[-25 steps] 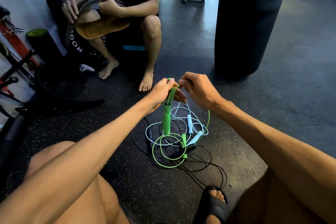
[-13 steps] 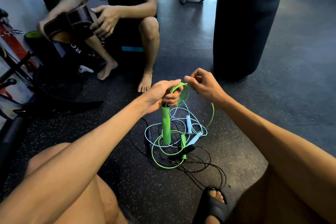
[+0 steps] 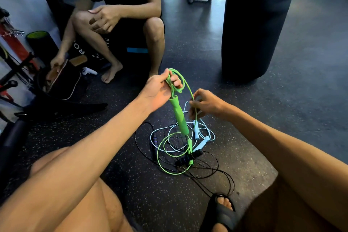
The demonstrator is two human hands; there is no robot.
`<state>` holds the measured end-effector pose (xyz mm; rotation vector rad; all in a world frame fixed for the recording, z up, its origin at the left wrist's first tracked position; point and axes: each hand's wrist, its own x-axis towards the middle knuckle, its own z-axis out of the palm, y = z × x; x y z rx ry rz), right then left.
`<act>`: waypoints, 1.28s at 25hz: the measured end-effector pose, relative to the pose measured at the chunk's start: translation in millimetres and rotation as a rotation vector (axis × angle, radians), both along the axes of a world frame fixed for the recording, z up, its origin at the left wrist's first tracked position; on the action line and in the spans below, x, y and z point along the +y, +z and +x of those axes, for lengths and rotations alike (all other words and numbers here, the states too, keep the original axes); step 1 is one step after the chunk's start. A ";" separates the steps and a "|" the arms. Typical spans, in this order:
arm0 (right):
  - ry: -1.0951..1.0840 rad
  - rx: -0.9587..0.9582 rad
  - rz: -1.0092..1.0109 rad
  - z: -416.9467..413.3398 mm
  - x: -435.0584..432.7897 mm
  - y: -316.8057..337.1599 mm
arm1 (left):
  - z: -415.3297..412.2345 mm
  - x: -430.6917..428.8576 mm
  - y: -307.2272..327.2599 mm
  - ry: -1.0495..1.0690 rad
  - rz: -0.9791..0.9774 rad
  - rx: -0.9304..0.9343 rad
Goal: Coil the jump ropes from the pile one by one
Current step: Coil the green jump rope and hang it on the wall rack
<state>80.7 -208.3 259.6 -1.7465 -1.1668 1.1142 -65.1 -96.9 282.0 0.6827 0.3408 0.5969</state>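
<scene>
My left hand (image 3: 160,90) grips loops of the green jump rope's cord at the top, and one green handle (image 3: 178,117) hangs down from it. My right hand (image 3: 205,104) pinches the green cord just below and to the right, where a strand runs down to the floor. On the floor below lies the pile (image 3: 180,149): green cord loops, a second green handle (image 3: 190,150), a pale blue rope (image 3: 202,142) and a black rope (image 3: 190,158) with dark handles, all tangled together.
A person (image 3: 120,15) sits on a black box opposite me, one hand on a bag (image 3: 60,79) at the left. A black punching bag (image 3: 258,20) stands at the right. My knees and a black sandal (image 3: 220,211) are in front, and gym racks are at the far left.
My right hand dropped from beside the left hand to lower on the green cord. A new loop sits in my left hand. The seated person put the brown pad down into the bag.
</scene>
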 end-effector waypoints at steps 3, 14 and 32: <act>0.128 -0.036 -0.072 -9.0 -6.1 -3.0 | 0.1 12.5 -4.7 0.201 -0.019 0.042; 0.287 -0.726 0.236 -18.7 6.4 -3.6 | 3.5 8.0 -12.0 0.302 0.238 0.230; 0.002 -0.228 0.519 6.1 3.4 36.0 | 14.1 -12.4 -27.5 -0.154 0.659 0.551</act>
